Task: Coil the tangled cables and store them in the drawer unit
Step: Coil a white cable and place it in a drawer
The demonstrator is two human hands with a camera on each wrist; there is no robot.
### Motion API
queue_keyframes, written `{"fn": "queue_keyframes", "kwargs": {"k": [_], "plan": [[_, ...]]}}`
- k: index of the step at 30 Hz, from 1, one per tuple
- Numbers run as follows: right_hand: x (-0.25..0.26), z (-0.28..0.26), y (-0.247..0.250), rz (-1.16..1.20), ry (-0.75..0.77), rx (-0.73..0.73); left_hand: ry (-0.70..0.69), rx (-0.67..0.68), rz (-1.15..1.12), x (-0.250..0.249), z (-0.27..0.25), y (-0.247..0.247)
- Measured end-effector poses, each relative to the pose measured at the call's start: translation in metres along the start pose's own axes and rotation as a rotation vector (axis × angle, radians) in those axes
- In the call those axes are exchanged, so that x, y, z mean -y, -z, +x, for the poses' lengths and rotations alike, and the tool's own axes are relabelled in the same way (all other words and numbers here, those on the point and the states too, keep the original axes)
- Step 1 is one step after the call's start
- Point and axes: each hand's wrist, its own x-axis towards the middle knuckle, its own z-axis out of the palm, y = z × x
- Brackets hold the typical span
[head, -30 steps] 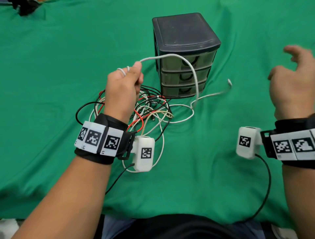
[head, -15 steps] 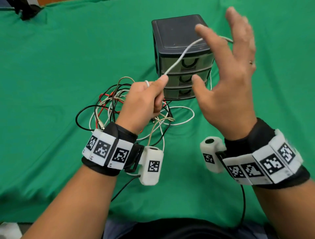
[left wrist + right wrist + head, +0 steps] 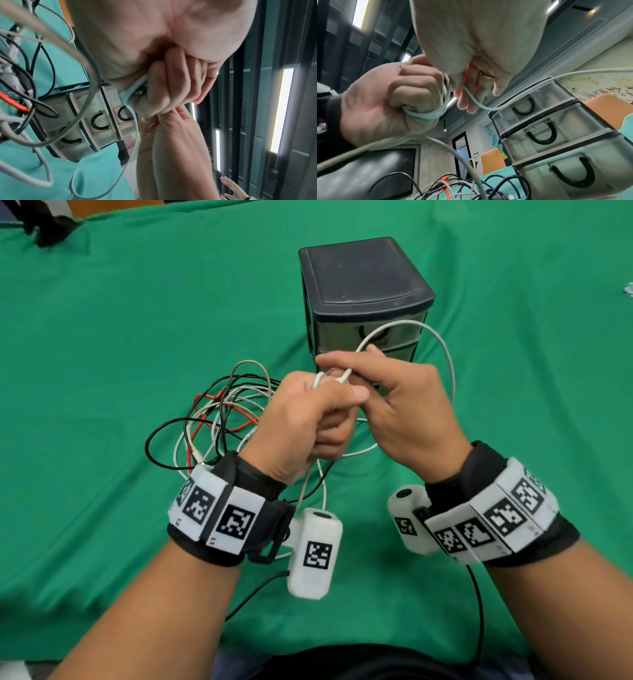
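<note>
While the left hand point(image 3: 301, 419) stays fisted above the tangle, the head view shows that the right hand point(image 3: 407, 409), open-fingered and raised before the drawer unit point(image 3: 363, 285) half a second ago, has come in against the left fist and now pinches the white cable point(image 3: 442, 350). A fresh loop of it arcs right and far, across the closed drawer fronts. By my reading, one more turn is being laid onto the coil, so the winding is under way and storage has not begun. The tangled cables point(image 3: 219, 419), black, red and white, lie on the green cloth point(image 3: 102, 337) left of the hands, near the unit.

From the left wrist, the left fingers point(image 3: 171, 83) curl tight round pale cable turns, with the right hand just below them and the three drawer handles behind.

From the right wrist, several white turns wrap the left fist point(image 3: 393, 97), and the right fingertips point(image 3: 471, 102) guide the strand leading off toward the unit point(image 3: 556, 135).
</note>
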Motion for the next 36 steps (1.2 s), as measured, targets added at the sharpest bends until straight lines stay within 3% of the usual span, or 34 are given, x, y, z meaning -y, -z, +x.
{"fn": "queue_keyframes", "kwargs": {"k": [14,27,32,36], "plan": [[-0.004,0.001,-0.001,0.053,-0.027,0.094,-0.024,0.014,-0.106,-0.002,0.0,0.0],[-0.014,0.014,-0.003,0.006,-0.036,0.046,0.172,0.105,-0.008,0.01,0.002,0.005],[-0.018,0.004,-0.003,-0.055,-0.042,0.119,-0.064,0.103,-0.228,-0.009,0.003,0.009],[-0.02,-0.001,0.0,-0.082,-0.123,0.219,-0.289,0.0,-0.382,-0.038,0.007,0.015]]}}
